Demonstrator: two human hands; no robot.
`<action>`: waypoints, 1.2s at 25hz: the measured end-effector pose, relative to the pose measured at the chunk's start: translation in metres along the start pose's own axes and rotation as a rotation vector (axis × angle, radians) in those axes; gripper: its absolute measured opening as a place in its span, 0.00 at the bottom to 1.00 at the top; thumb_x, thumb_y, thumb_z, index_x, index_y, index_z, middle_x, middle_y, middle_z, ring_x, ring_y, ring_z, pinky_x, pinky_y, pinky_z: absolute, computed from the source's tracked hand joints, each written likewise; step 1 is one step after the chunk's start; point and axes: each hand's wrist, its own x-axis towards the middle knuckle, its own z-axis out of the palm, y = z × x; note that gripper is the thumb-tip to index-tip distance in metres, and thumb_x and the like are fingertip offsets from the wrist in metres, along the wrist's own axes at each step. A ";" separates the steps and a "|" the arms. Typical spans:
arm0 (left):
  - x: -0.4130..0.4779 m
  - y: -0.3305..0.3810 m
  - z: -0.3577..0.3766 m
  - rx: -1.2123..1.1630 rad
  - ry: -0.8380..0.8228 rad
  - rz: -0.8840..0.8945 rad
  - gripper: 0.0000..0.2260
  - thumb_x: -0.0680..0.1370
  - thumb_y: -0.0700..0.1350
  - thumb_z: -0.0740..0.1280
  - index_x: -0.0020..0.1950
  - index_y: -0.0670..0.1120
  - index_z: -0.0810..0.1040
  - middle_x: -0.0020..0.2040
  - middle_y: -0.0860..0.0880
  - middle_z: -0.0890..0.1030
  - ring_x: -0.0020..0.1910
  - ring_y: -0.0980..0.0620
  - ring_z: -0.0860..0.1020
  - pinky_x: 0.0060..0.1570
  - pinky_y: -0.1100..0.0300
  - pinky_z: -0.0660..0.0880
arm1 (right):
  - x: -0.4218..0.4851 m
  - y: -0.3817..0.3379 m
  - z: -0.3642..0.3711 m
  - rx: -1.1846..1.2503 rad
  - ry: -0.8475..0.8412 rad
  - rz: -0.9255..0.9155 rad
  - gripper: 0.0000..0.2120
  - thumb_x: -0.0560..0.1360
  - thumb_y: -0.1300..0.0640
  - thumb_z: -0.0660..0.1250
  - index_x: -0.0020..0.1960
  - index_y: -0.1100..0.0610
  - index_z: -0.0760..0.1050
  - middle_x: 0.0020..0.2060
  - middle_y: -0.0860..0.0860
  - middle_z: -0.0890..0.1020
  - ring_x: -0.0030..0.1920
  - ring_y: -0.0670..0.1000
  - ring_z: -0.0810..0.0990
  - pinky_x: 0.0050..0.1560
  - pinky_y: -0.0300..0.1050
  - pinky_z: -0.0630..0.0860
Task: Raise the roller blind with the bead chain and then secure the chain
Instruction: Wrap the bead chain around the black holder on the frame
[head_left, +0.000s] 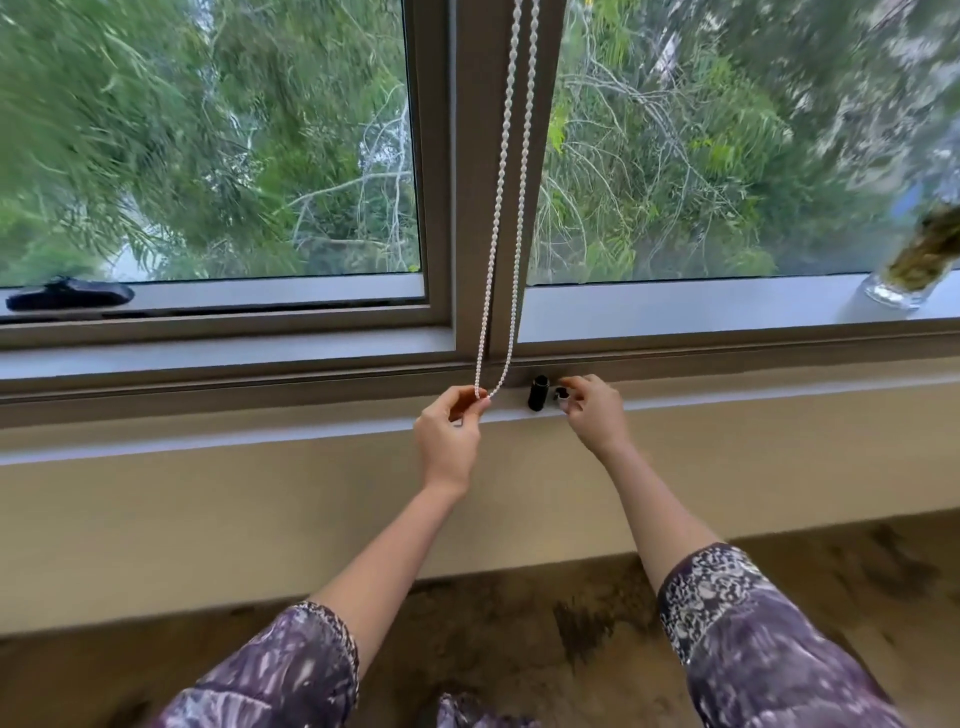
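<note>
A white bead chain (506, 182) hangs as a double strand down the window's centre post (480, 156) and loops at the sill. My left hand (449, 434) pinches the bottom of that loop between thumb and fingers. A black chain holder (538, 393) stands on the sill just right of the loop. My right hand (592, 410) is beside it, fingertips closed on a small dark piece (561, 393) next to the holder. The blind itself is out of view above.
The grey sill (260, 358) runs across the view. A black window handle (70, 295) lies at the far left. A glass vase with greenery (914, 265) stands at the far right. Below are a beige wall and mottled floor.
</note>
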 end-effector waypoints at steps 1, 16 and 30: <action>0.001 0.000 0.000 0.002 -0.001 0.001 0.04 0.74 0.40 0.72 0.45 0.48 0.83 0.39 0.55 0.84 0.39 0.59 0.81 0.44 0.65 0.78 | 0.005 0.003 0.003 -0.078 -0.032 -0.021 0.17 0.75 0.66 0.64 0.62 0.59 0.76 0.54 0.56 0.79 0.52 0.54 0.78 0.50 0.38 0.68; 0.004 -0.005 -0.003 0.082 -0.007 0.088 0.03 0.73 0.43 0.73 0.42 0.51 0.83 0.37 0.60 0.83 0.37 0.60 0.81 0.40 0.69 0.77 | 0.004 0.022 -0.006 0.179 0.090 0.023 0.10 0.73 0.65 0.69 0.54 0.62 0.80 0.47 0.56 0.83 0.50 0.55 0.81 0.51 0.42 0.76; 0.002 -0.001 0.000 0.100 -0.062 0.115 0.02 0.73 0.44 0.73 0.44 0.47 0.83 0.38 0.55 0.83 0.38 0.54 0.82 0.40 0.59 0.80 | -0.047 -0.082 -0.031 0.321 -0.009 -0.380 0.13 0.71 0.64 0.73 0.55 0.59 0.80 0.46 0.50 0.82 0.48 0.50 0.81 0.51 0.43 0.79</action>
